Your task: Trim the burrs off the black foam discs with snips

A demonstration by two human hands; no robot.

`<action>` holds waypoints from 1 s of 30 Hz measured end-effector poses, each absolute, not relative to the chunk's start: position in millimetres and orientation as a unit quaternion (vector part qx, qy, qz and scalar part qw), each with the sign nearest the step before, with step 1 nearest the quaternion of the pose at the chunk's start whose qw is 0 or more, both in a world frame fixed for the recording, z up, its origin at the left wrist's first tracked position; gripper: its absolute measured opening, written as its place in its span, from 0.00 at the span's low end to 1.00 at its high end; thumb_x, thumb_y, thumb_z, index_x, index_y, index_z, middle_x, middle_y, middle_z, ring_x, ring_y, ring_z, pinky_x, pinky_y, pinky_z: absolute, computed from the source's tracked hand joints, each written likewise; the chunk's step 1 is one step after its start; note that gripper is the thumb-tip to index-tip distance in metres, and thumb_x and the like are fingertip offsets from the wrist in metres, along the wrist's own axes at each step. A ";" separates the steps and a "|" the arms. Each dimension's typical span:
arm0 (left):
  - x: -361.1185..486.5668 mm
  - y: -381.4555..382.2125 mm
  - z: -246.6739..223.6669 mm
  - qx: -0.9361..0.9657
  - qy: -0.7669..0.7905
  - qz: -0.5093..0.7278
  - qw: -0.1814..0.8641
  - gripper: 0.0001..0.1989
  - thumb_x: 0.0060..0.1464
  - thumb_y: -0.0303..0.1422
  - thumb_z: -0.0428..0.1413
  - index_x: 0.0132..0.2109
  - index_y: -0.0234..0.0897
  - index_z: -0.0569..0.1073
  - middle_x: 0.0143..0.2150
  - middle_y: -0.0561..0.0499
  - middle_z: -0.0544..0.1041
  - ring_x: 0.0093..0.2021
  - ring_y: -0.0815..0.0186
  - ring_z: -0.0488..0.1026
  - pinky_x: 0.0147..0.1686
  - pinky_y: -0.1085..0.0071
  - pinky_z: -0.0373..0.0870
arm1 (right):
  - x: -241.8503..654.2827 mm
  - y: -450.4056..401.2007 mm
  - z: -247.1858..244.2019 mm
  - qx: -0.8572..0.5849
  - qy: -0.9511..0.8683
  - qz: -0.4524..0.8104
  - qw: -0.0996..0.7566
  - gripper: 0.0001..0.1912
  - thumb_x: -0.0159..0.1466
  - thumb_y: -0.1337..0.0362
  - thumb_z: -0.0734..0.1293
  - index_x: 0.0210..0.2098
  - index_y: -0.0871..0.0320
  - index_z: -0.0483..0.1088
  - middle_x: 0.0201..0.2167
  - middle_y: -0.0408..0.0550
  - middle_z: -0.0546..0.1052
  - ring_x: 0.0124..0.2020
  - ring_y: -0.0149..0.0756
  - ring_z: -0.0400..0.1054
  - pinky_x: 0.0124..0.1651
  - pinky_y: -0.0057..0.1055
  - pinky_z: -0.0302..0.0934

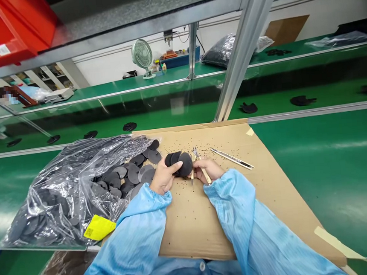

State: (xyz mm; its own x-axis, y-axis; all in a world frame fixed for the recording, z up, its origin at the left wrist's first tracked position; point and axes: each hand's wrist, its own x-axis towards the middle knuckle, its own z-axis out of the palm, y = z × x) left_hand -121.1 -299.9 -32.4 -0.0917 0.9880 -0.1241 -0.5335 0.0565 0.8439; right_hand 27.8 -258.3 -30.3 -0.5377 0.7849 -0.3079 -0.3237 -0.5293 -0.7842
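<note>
My left hand (165, 176) grips several round black discs (185, 164) in a fanned stack, thumb across the front one. Close by on the right, my right hand (209, 169) is closed around a pair of cutting pliers (195, 152) with pale handles, jaws pointing away from me; its fingertips come near the edge of the discs. Both hands are above a brown cardboard sheet (197, 222) sprinkled with tiny black bits. On the cardboard to the right lies a slim tweezer-like tool (233, 158).
A clear plastic bag (62, 182) spills black discs at the left, a yellow label (99, 227) on it. Beyond the cardboard, a green conveyor belt (174, 108) carries spaced black pieces. A slanted metal post (243, 51) rises ahead; a red bin (10, 28) sits overhead.
</note>
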 end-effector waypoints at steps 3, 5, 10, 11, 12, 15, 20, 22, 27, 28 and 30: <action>-122.0 -298.3 -31.7 0.276 0.407 0.637 0.594 0.22 0.35 0.30 0.69 0.40 0.32 0.74 0.40 0.47 0.78 0.42 0.63 0.74 0.50 0.64 0.67 | 24.8 -259.4 -29.2 -0.350 -0.349 0.783 0.377 0.12 0.44 0.66 0.72 0.28 0.58 0.68 0.19 0.42 0.72 0.22 0.35 0.67 0.30 0.34 0.66; -122.7 -297.3 -31.9 0.256 0.417 0.654 0.576 0.20 0.34 0.30 0.69 0.38 0.32 0.75 0.37 0.48 0.78 0.39 0.65 0.74 0.48 0.65 0.68 | 22.9 -261.2 -27.3 -0.370 -0.368 0.745 0.415 0.15 0.44 0.59 0.74 0.27 0.58 0.69 0.22 0.43 0.73 0.25 0.34 0.68 0.31 0.32 0.65; -119.3 -299.0 -31.1 0.258 0.410 0.647 0.588 0.20 0.35 0.31 0.69 0.38 0.32 0.74 0.35 0.50 0.77 0.34 0.68 0.73 0.43 0.67 0.69 | 15.1 -268.9 -25.8 -0.375 -0.462 0.663 0.454 0.21 0.41 0.54 0.77 0.27 0.58 0.69 0.22 0.41 0.73 0.25 0.31 0.66 0.34 0.30 0.62; -117.7 -299.7 -31.1 0.261 0.416 0.643 0.588 0.20 0.35 0.32 0.69 0.38 0.33 0.74 0.35 0.50 0.77 0.35 0.67 0.74 0.43 0.67 0.69 | 12.7 -270.3 -26.9 -0.384 -0.465 0.654 0.457 0.21 0.40 0.55 0.77 0.28 0.58 0.69 0.21 0.40 0.71 0.23 0.30 0.64 0.31 0.30 0.61; -116.2 -300.3 -31.3 0.263 0.423 0.641 0.583 0.20 0.35 0.32 0.69 0.38 0.33 0.74 0.35 0.50 0.77 0.35 0.66 0.74 0.43 0.67 0.69 | 10.2 -271.5 -28.3 -0.395 -0.463 0.646 0.461 0.21 0.40 0.55 0.77 0.28 0.58 0.68 0.19 0.38 0.70 0.21 0.28 0.61 0.29 0.29 0.59; -113.4 -300.6 -32.8 0.272 0.435 0.649 0.562 0.20 0.36 0.33 0.68 0.39 0.33 0.74 0.35 0.50 0.77 0.37 0.66 0.73 0.43 0.67 0.68 | 5.5 -273.7 -31.2 -0.411 -0.458 0.631 0.473 0.20 0.43 0.55 0.75 0.29 0.57 0.67 0.17 0.36 0.65 0.18 0.27 0.57 0.25 0.28 0.55; -116.7 -297.6 -34.8 0.263 0.426 0.669 0.550 0.18 0.38 0.33 0.67 0.38 0.33 0.73 0.34 0.51 0.76 0.33 0.68 0.73 0.43 0.66 0.69 | 21.3 -274.7 -20.2 -0.377 -0.553 0.573 0.474 0.18 0.49 0.55 0.72 0.33 0.56 0.65 0.23 0.39 0.69 0.26 0.32 0.65 0.33 0.31 0.60; -119.0 -296.5 -34.8 0.253 0.428 0.676 0.544 0.17 0.39 0.33 0.67 0.37 0.33 0.72 0.32 0.52 0.75 0.31 0.68 0.73 0.42 0.65 0.70 | 32.1 -276.4 -12.0 -0.358 -0.666 0.516 0.402 0.14 0.51 0.59 0.71 0.34 0.57 0.66 0.27 0.41 0.71 0.30 0.33 0.66 0.36 0.31 0.60; -122.6 -294.6 -34.5 0.224 0.422 0.697 0.535 0.17 0.39 0.31 0.66 0.37 0.33 0.71 0.33 0.52 0.74 0.31 0.68 0.74 0.41 0.65 0.70 | 38.1 -287.2 -1.6 -0.325 -0.888 0.299 0.130 0.12 0.51 0.70 0.69 0.36 0.57 0.70 0.37 0.47 0.74 0.40 0.39 0.66 0.43 0.32 0.58; -123.0 -294.4 -34.5 0.219 0.420 0.699 0.535 0.17 0.39 0.31 0.66 0.37 0.33 0.71 0.33 0.52 0.74 0.31 0.68 0.74 0.40 0.65 0.71 | 35.7 -289.4 -1.9 -0.328 -0.899 0.270 0.100 0.12 0.52 0.71 0.68 0.37 0.57 0.70 0.37 0.47 0.74 0.41 0.39 0.66 0.44 0.32 0.57; -123.6 -293.9 -34.4 0.214 0.420 0.700 0.537 0.17 0.38 0.31 0.66 0.37 0.33 0.71 0.33 0.52 0.75 0.31 0.68 0.74 0.40 0.65 0.71 | 31.1 -292.2 -3.8 -0.337 -0.906 0.248 0.072 0.09 0.55 0.72 0.65 0.36 0.57 0.69 0.36 0.47 0.75 0.40 0.39 0.67 0.43 0.31 0.57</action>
State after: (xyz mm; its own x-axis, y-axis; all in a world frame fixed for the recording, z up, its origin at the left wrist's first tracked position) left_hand -123.6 -293.9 -34.4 -0.3320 0.9310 -0.1515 -0.5725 -0.0713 0.8168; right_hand 31.1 -292.2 -3.8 -0.7626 0.6459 -0.0356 0.5741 0.6505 -0.4973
